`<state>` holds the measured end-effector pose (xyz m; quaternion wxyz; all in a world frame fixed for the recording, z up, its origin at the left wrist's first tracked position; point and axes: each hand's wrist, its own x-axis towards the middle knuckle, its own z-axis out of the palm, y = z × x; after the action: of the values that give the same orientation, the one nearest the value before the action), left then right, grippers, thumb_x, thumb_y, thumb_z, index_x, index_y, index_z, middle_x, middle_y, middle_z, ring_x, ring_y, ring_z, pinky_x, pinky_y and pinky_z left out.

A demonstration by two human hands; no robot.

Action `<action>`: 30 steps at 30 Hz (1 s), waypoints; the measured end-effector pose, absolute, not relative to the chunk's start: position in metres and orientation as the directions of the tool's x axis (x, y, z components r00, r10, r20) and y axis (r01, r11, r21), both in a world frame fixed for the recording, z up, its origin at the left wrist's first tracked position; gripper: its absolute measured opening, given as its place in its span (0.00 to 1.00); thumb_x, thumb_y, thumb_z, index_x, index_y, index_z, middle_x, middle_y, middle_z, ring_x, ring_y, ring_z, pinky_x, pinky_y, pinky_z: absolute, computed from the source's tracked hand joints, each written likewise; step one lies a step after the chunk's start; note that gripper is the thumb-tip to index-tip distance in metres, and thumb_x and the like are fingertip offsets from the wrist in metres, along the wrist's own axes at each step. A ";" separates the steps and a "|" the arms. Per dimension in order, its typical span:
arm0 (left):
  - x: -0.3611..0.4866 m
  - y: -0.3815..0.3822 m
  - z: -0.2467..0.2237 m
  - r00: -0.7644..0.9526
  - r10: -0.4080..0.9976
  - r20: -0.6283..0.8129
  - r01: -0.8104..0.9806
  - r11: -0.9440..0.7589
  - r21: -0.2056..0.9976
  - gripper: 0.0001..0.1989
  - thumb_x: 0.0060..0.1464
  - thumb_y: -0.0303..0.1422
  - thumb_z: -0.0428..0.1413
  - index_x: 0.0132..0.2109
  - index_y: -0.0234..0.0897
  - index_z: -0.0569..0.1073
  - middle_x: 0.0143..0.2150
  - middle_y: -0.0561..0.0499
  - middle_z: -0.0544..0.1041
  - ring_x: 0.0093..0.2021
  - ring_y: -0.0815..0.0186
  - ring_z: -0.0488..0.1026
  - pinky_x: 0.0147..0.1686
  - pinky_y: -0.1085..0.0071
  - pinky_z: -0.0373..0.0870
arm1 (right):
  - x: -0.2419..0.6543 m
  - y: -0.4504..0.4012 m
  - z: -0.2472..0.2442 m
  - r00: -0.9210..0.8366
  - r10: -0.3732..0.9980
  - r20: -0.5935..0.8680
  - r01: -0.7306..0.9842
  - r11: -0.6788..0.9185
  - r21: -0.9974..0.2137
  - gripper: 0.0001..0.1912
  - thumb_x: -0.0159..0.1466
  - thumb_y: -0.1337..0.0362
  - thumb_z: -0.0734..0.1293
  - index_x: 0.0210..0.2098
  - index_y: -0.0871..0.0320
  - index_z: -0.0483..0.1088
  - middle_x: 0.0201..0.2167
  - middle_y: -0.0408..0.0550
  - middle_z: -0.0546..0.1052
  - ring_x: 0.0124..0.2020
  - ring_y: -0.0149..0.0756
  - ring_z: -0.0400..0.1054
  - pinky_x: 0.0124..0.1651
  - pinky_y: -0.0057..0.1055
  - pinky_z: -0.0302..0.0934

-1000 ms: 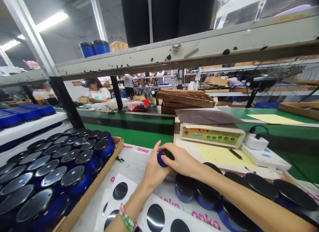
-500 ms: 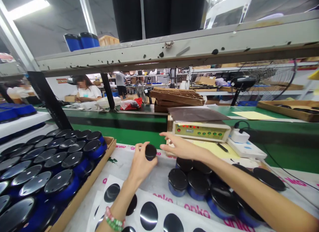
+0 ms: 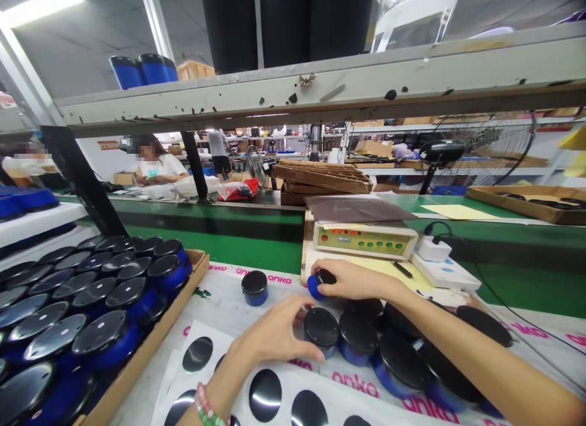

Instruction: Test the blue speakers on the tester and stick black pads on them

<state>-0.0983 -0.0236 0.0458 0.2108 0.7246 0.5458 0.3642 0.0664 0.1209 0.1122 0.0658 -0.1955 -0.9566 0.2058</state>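
My left hand (image 3: 279, 329) has thumb and fingers spread at the left side of a short round blue case with a glossy black top (image 3: 321, 327); whether it touches is hard to tell. My right hand (image 3: 341, 278) grips another blue case with a black top (image 3: 315, 285), tilted, just behind that one. A third round case (image 3: 254, 287) stands upright by itself to the left. Several more black-topped cases (image 3: 403, 359) sit grouped under my right forearm. In front of my left hand lies a white sheet with black round discs (image 3: 265, 394).
A cardboard tray (image 3: 201, 264) at left holds rows of blue cases. Behind my right hand stand a control box (image 3: 366, 240) with lit indicators and a white power strip (image 3: 446, 270). A shelf beam (image 3: 274, 99) crosses overhead. Other people sit and stand farther back.
My left hand has let go of a round case, which now stands on the printed covering, and has moved right. My right hand has come down and closed on another case.
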 end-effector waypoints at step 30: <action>-0.175 0.008 0.029 -0.539 0.836 0.106 0.171 -0.015 0.985 0.16 0.61 0.42 0.50 0.43 0.32 0.71 0.39 0.49 0.74 0.37 0.66 0.74 0.39 0.63 0.72 | -0.037 0.012 0.076 -0.981 0.124 0.150 0.087 0.970 -0.228 0.09 0.63 0.66 0.58 0.38 0.57 0.69 0.41 0.52 0.70 0.43 0.46 0.61 0.45 0.49 0.58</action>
<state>-0.1754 0.0082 0.0292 0.2792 0.3908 0.6440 0.5955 -0.0372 0.0117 0.0759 0.0817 -0.0533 -0.9890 0.1110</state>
